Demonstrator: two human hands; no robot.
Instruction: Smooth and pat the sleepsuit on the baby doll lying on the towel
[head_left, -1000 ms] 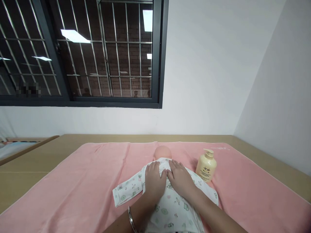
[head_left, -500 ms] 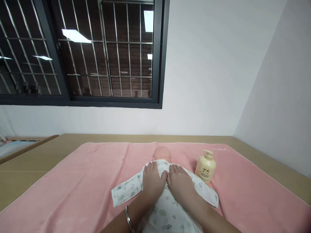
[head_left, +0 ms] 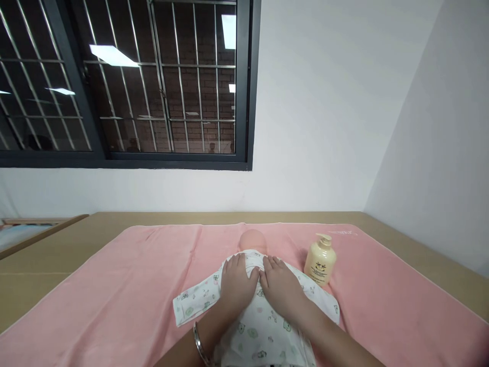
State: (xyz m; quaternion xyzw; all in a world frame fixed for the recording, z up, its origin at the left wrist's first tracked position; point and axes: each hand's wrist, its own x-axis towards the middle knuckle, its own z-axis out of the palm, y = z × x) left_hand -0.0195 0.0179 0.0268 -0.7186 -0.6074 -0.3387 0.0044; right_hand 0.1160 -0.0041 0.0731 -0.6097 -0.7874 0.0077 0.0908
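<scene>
A baby doll (head_left: 252,240) lies on a pink mat (head_left: 126,285), its bald head toward the wall. It wears a white long-sleeved baby garment (head_left: 263,326) printed with small green figures, its sleeves spread to both sides. My left hand (head_left: 237,283) rests flat on the upper left of the garment, fingers stretched toward the doll's head. On the upper right of it lies my right hand (head_left: 280,285), also flat with fingers extended. The thumbs nearly meet in the middle. Neither hand grips anything. The doll's body is hidden under the cloth and my hands.
A cream pump bottle (head_left: 320,261) stands on the mat beside the right sleeve. The mat covers a tan surface (head_left: 214,218) that reaches the white wall (head_left: 313,112). A barred window (head_left: 164,81) is at the upper left, and a wooden rail (head_left: 46,234) runs at the far left.
The whole view has shifted slightly, so everything sits a little further left. Both hands stay flat on the garment, with hardly any movement against it.
</scene>
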